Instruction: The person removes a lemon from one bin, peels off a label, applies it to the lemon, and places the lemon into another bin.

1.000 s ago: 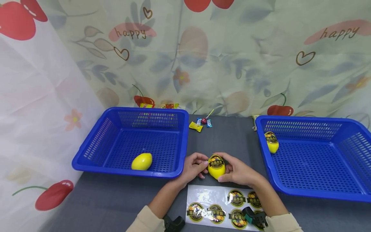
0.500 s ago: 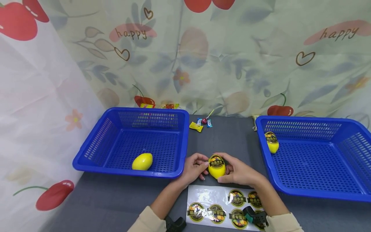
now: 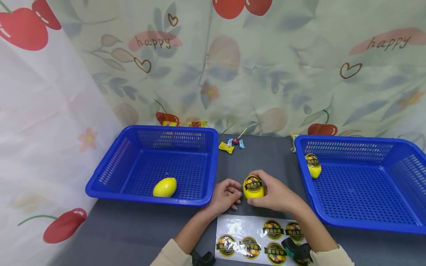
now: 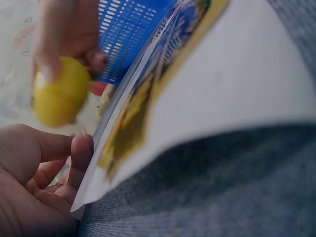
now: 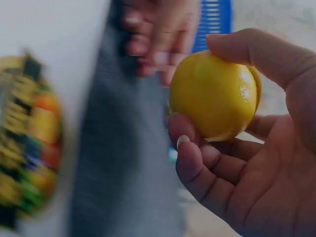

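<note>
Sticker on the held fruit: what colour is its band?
Black; the sticker band shows best in the head view.

Head cam evenly lit, glare on sticker sheet [image 3: 261,241]; wrist cams dimmer w/ blur.

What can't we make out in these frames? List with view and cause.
Sticker sheet, head: bottom-right sticker mostly covered by black wrist device.
Right basket, head: far-right part cut off by picture edge.
Snack packets, head: lower parts hidden behind left basket.
Nearest sticker, left wrist: print unreadable, blurred and steeply slanted.
Held lemon, right wrist: label print faces away from camera.
</note>
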The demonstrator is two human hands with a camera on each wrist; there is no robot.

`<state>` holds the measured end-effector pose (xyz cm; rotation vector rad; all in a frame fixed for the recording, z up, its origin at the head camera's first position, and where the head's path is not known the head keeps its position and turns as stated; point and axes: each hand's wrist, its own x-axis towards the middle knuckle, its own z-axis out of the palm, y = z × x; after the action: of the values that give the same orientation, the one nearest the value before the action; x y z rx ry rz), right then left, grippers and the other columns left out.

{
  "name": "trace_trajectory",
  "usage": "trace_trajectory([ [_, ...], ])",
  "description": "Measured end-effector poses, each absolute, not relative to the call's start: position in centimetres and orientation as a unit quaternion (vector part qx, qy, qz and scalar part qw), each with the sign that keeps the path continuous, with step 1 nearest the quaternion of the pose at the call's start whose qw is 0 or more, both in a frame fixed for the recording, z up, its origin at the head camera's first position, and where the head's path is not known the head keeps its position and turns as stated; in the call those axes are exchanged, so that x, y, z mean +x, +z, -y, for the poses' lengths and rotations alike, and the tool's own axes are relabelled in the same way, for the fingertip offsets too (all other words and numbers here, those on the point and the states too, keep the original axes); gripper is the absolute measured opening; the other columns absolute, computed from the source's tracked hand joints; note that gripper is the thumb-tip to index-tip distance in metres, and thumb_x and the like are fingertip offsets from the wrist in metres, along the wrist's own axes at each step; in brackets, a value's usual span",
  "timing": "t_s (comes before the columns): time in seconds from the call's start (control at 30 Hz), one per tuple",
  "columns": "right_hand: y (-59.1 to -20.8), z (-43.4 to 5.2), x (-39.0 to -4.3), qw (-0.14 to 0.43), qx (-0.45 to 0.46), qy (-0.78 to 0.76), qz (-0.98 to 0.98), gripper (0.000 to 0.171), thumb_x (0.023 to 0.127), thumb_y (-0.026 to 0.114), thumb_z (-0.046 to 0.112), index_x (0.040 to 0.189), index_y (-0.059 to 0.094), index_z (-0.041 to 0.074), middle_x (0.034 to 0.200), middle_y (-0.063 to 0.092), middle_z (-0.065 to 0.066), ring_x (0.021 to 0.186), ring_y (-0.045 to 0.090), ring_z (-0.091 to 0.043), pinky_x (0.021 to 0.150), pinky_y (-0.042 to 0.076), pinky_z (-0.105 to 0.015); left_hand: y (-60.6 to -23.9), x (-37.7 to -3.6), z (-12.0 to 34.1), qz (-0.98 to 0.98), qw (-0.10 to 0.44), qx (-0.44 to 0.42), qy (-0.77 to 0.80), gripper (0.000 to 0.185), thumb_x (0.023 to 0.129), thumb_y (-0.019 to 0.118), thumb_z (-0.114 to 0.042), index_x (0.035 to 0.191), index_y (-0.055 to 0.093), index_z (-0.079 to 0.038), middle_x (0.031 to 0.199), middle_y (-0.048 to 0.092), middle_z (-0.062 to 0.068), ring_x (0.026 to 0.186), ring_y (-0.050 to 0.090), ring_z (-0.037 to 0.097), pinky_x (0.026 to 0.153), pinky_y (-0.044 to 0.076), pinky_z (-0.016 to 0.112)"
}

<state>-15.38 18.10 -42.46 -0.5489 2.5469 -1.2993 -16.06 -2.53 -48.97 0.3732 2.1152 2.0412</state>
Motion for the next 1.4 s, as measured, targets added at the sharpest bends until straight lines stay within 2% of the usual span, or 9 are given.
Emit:
trace_trajectory([
  [0.07,-40.8,-18.5,-15.2,0.112,-0.193,-0.441,-0.869,0.068,0.078,0.085,0.018,0.135,0.049,0.009,0.108,0.061,-0.008,0.087,0.061,-0.022,0.072,0.054,-0.035,-49.0,-16.0,2.5,-0.716,0.092,0.131,0.679,0.019,0.089,0.067,0.01,0.107,0.06,0.01,0.08,0.065,0.017,0.068,0.067,0.038,0.049,0.054,0.028],
  [0.3,-34.3,-21.9,-15.2,0.072,-0.205,-0.413,-0.884,0.071,0.082,0.082,0.012,0.141,0.042,0.01,0.108,0.059,-0.013,0.08,0.061,-0.023,0.066,0.055,-0.033,-49.3,-15.9,2.4,-0.732,0.094,0.123,0.664,0.014,0.089,0.068,0.004,0.101,0.063,0.008,0.077,0.064,0.007,0.063,0.065,0.016,0.051,0.054,0.027],
  [0.47,-31.0,-25.8,-16.1,0.065,-0.171,-0.385,-0.905,0.077,0.087,0.078,0.011,0.148,0.032,0.01,0.115,0.054,-0.021,0.078,0.063,-0.026,0.062,0.054,-0.034,-49.2,-15.9,2.5,-0.733,0.09,0.115,0.665,0.011,0.089,0.067,0.004,0.099,0.063,0.008,0.076,0.064,0.006,0.061,0.063,0.014,0.05,0.054,0.027],
  [0.6,-29.9,-29.1,-17.4,0.068,-0.146,-0.343,-0.925,0.079,0.089,0.077,0.015,0.15,0.028,0.008,0.122,0.049,-0.024,0.087,0.065,-0.031,0.062,0.054,-0.035,-49.1,-15.8,2.4,-0.737,0.089,0.113,0.661,0.011,0.089,0.066,0.005,0.099,0.063,0.008,0.075,0.063,0.006,0.059,0.063,0.014,0.049,0.054,0.026],
  [0.7,-29.9,-31.3,-18.5,0.061,-0.135,-0.286,-0.947,0.078,0.087,0.08,0.022,0.147,0.033,0.005,0.126,0.049,-0.026,0.09,0.064,-0.032,0.064,0.053,-0.036,-49.1,-15.8,2.3,-0.74,0.089,0.11,0.658,0.01,0.089,0.066,0.006,0.098,0.063,0.008,0.074,0.063,0.005,0.059,0.063,0.014,0.049,0.053,0.026],
  [0.87,-31.6,-34.2,-20.3,0.069,-0.123,-0.239,-0.961,0.078,0.082,0.084,0.026,0.14,0.04,-0.003,0.12,0.053,-0.028,0.085,0.059,-0.029,0.064,0.051,-0.037,-49.1,-15.9,2.4,-0.742,0.086,0.107,0.656,0.01,0.089,0.067,0.005,0.098,0.063,0.007,0.074,0.063,0.005,0.059,0.064,0.016,0.049,0.054,0.026],
  [1.07,-35.0,-36.5,-21.9,0.134,-0.093,-0.24,-0.957,0.086,0.081,0.083,0.024,0.139,0.032,-0.014,0.124,0.044,-0.04,0.072,0.062,-0.023,0.062,0.055,-0.042,-49.3,-16.0,2.3,-0.735,0.09,0.11,0.663,0.01,0.089,0.067,0.005,0.098,0.063,0.008,0.075,0.064,0.007,0.059,0.064,0.017,0.05,0.054,0.027],
  [1.3,-37.6,-38.1,-23.4,0.196,-0.068,-0.226,-0.952,0.087,0.077,0.084,0.022,0.134,0.032,-0.017,0.107,0.054,-0.032,0.068,0.063,-0.025,0.058,0.052,-0.042,-49.5,-16.0,2.2,-0.73,0.092,0.115,0.667,0.009,0.09,0.065,0.006,0.098,0.063,0.009,0.075,0.065,0.012,0.059,0.064,0.017,0.049,0.054,0.026],
  [1.4,-38.1,-38.5,-23.6,0.22,-0.054,-0.233,-0.946,0.087,0.077,0.085,0.02,0.134,0.031,-0.017,0.108,0.052,-0.034,0.069,0.064,-0.026,0.058,0.053,-0.043,-49.6,-16.0,2.2,-0.731,0.091,0.117,0.666,0.008,0.09,0.065,0.006,0.097,0.063,0.008,0.075,0.065,0.013,0.058,0.064,0.016,0.049,0.054,0.026],
])
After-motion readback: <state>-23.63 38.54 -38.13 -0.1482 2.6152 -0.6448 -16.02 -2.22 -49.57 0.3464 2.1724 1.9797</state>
